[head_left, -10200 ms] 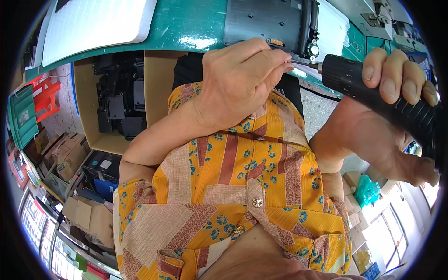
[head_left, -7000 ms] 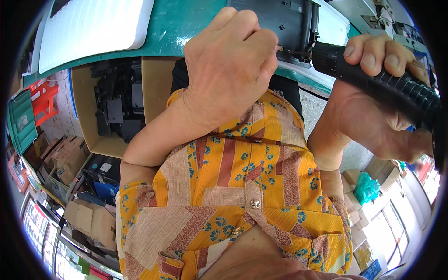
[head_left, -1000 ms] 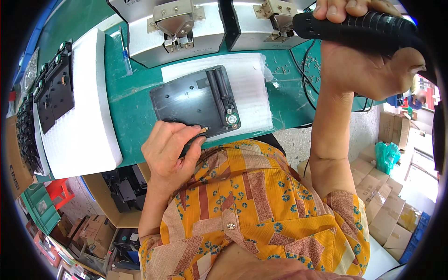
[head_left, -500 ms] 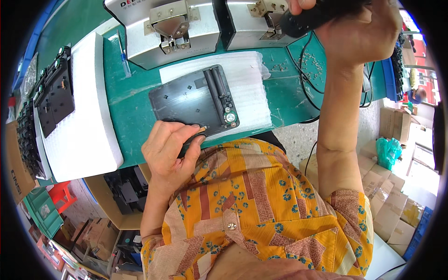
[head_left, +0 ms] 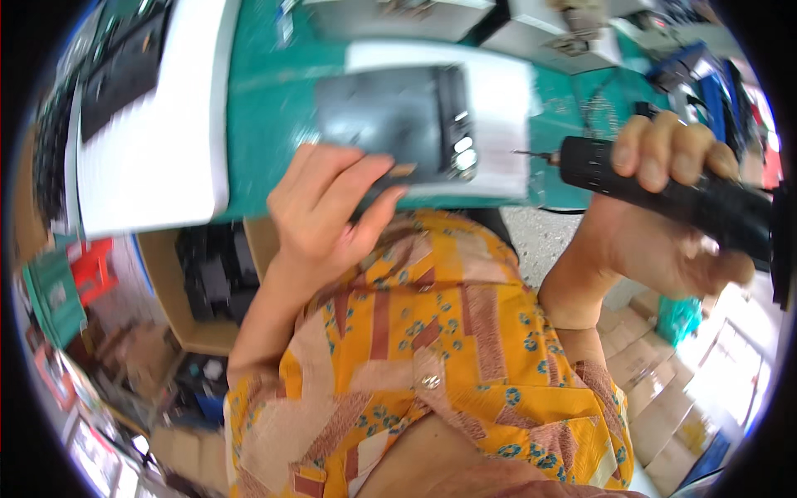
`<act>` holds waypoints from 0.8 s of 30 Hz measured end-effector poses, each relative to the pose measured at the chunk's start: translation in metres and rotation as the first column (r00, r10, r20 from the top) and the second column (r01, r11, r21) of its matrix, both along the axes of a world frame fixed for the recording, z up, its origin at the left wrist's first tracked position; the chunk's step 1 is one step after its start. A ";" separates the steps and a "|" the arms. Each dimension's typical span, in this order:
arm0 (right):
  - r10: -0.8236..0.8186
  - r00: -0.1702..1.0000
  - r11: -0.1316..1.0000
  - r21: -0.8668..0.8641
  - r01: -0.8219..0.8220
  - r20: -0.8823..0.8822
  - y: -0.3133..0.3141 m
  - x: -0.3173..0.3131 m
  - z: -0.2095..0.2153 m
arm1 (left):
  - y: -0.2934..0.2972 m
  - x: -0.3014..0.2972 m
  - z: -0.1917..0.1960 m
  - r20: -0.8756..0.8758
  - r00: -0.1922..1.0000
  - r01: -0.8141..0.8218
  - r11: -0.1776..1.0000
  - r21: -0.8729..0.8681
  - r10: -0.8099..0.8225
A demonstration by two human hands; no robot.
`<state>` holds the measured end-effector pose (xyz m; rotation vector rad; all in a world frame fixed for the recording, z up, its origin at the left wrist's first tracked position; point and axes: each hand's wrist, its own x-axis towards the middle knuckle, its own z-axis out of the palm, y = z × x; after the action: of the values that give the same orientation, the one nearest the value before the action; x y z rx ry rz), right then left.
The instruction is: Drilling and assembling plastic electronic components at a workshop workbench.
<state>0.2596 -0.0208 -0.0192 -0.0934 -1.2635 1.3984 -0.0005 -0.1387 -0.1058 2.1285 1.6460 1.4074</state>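
On a white foam sheet (head_left: 504, 100) lies a flat black plastic panel (head_left: 378, 112), with a ribbed bar and round silvery parts along its right side. My left hand (head_left: 324, 207) grips the panel's near edge between thumb and fingers, and a small copper-coloured strip (head_left: 402, 169) shows by the fingertips. To the right, my right hand (head_left: 643, 241) is wrapped around a black electric screwdriver (head_left: 598, 166). Its thin bit points left over the foam's right part, apart from the panel. Motion blurs the panel's details.
Silver metal machines (head_left: 548, 37) stand at the back, with scattered screws (head_left: 602, 108) on the green table (head_left: 270, 100) at right. A thick white foam slab (head_left: 187, 124) at left bears another black panel (head_left: 124, 79). Below, a cardboard box (head_left: 207, 336) holds black parts.
My right hand has brought the screwdriver down from the upper right, its bit now visible and pointing left. My left hand keeps its grip on the panel. The whole view has shifted.
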 end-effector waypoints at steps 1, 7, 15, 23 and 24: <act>0.045 0.998 0.999 -0.019 -0.044 0.054 0.000 -0.004 0.003 | -0.003 0.001 -0.004 -0.025 1.000 0.015 0.997 0.081 -0.013; 0.153 0.985 0.988 0.017 -0.155 0.082 -0.023 -0.046 -0.001 | -0.019 0.009 -0.022 -0.142 0.987 -0.042 0.964 0.263 0.082; 0.195 0.974 0.980 0.004 -0.197 0.112 -0.027 -0.069 -0.003 | -0.026 0.011 -0.025 -0.118 0.988 -0.071 0.973 0.220 0.099; 0.185 0.968 0.980 0.041 -0.194 0.169 -0.023 -0.082 -0.006 | -0.022 0.016 -0.032 -0.105 0.985 -0.107 0.956 0.273 0.140; 0.176 0.968 0.981 0.051 -0.188 0.179 -0.024 -0.083 -0.006 | -0.023 0.017 -0.032 -0.100 0.985 -0.112 0.955 0.273 0.144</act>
<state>0.1769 -0.0443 -0.0255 -0.0543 -1.4935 1.5290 0.0165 -0.1614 -0.1380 2.3258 1.7541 1.6567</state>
